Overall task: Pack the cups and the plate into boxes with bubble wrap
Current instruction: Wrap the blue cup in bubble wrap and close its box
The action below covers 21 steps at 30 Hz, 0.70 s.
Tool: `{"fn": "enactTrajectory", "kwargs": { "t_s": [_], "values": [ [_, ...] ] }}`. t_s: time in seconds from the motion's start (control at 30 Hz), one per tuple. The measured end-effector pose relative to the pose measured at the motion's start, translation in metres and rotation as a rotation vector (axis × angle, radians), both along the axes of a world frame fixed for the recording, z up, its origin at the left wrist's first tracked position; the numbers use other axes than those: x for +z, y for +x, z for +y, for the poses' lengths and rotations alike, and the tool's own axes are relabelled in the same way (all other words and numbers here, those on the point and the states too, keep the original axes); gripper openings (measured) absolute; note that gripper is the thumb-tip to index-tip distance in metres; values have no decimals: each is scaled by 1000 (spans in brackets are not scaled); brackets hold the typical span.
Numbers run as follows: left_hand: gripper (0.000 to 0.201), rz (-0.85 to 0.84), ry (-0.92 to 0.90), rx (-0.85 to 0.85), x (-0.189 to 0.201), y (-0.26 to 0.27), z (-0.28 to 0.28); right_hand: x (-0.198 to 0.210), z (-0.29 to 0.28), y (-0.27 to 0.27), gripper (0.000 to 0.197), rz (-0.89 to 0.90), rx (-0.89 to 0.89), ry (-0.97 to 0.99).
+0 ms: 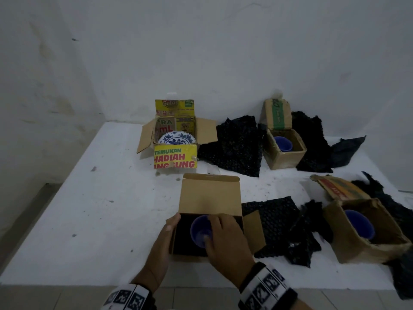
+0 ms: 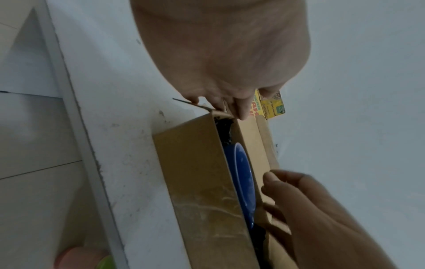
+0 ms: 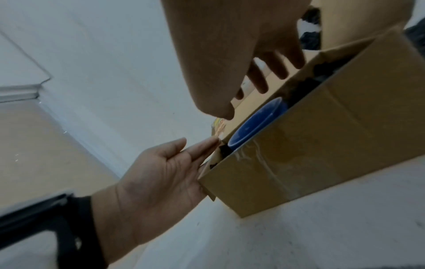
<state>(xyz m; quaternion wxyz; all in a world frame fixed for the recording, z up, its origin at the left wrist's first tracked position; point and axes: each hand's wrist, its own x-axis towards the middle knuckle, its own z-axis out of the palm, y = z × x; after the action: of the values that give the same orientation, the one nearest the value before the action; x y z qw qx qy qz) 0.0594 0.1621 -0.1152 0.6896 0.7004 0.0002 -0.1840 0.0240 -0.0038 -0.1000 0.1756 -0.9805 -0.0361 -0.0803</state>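
Observation:
A brown box [image 1: 207, 198] with its lid up stands near the table's front edge. It is lined with black bubble wrap and a blue cup [image 1: 200, 229] sits upright in it. My left hand [image 1: 172, 228] lies flat against the box's left side, its straight fingers [image 3: 197, 149] pressing the side flap. My right hand [image 1: 225, 236] hovers over the opening with its fingers [image 3: 278, 67] loosely spread above the cup [image 3: 255, 123]. Its thumb is at the rim, and I cannot tell whether it touches. A blue-patterned plate [image 1: 176, 138] leans inside the yellow box [image 1: 175, 157].
Two more open boxes each hold a blue cup, one at the far right [image 1: 283, 143] and one at the near right [image 1: 359, 223]. Black bubble wrap sheets [image 1: 237, 144] [image 1: 281, 224] lie between the boxes. The white table [image 1: 100, 209] ends just below my wrists.

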Motion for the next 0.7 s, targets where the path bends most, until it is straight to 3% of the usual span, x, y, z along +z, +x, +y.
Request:
{"fn": "enactTrajectory", "kwargs": {
  "t_s": [0.07,0.17,0.23,0.37,0.4,0.5,0.6,0.7],
  "values": [
    [42,-44,36,-5,-1,-4,-5,-5,-7,-4,62,218,-73,20],
    [51,-69,92,34,1,-6,-10,-14,-18,1,59,369,-80,113],
    [51,-71,133,66,0,-6,-14,-12,-23,4,56,389,-79,151],
    [36,-241,574,140,0,4,-31,19,-40,0,52,321,11,224],
    [33,-302,614,163,4,6,-39,31,-48,-3,49,258,39,238],
    [42,-464,540,147,36,4,-75,58,-86,-9,46,69,68,300],
    [39,-569,397,6,71,-5,-126,60,-142,-9,29,-68,17,241],
    [37,-628,311,-175,89,-22,-182,49,-199,-7,33,4,-57,104]
  ]
}}
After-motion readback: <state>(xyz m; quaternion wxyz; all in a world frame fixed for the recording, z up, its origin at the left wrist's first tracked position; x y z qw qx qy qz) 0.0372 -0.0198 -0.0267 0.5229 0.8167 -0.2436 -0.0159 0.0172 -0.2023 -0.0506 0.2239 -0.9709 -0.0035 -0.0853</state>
